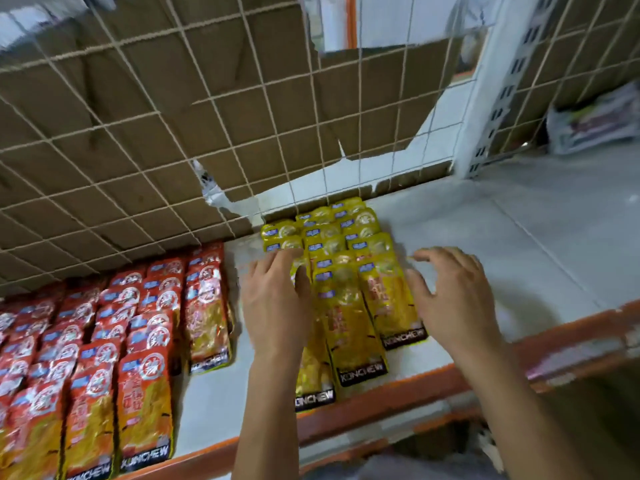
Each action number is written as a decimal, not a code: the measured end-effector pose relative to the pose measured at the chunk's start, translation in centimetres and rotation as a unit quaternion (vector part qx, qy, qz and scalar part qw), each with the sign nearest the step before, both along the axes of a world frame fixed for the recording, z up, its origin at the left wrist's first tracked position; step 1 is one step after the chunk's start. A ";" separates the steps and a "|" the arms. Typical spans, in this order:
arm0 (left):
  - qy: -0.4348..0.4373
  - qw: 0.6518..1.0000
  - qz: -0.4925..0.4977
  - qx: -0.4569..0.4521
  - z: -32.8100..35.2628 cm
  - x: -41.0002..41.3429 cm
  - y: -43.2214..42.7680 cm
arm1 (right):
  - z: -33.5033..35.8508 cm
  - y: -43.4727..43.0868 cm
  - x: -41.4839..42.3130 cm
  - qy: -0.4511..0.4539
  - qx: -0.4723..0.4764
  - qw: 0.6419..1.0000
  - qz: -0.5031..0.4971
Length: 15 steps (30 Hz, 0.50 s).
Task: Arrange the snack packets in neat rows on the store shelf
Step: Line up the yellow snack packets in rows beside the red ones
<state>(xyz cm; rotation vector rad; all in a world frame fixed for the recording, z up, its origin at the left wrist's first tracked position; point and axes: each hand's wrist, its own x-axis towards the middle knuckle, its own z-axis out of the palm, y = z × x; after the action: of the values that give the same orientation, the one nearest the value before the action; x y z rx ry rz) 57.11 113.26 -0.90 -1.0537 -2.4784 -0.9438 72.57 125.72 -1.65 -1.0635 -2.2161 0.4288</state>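
Both bare forearms are reaching up from the bottom edge toward the pale grey shelf [519, 237] with its orange front lip. Left hand [275, 303] is lying flat, fingers released, on the left column of the shiny yellow snack packets [349, 282], which are sitting in three overlapping rows running back to the wire mesh panel [138, 133]. Right hand [453, 299] is hovering spread and loose just beside their right edge, grasping nothing. Red snack packets [104, 348] are filling the shelf's left part in rows.

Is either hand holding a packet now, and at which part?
Nothing is held. The left hand lies flat on the yellow packets; the right hand is open beside them.
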 end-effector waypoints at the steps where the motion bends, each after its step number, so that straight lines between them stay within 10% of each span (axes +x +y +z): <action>1: -0.006 1.000 -0.014 0.004 -0.2 0.8 1.3 | -0.2 1.1 1.3 -0.004 -0.013 1.000 -0.013; 15: -0.126 0.969 -0.190 -0.095 0.7 17.3 28.0 | -0.5 21.8 19.1 -0.075 -0.129 0.980 -0.135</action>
<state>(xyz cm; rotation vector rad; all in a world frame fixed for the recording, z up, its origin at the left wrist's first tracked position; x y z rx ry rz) 74.42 141.23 -0.21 -1.6084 -2.6657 -1.0126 91.72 147.48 -2.17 -1.5572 -2.1416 0.5408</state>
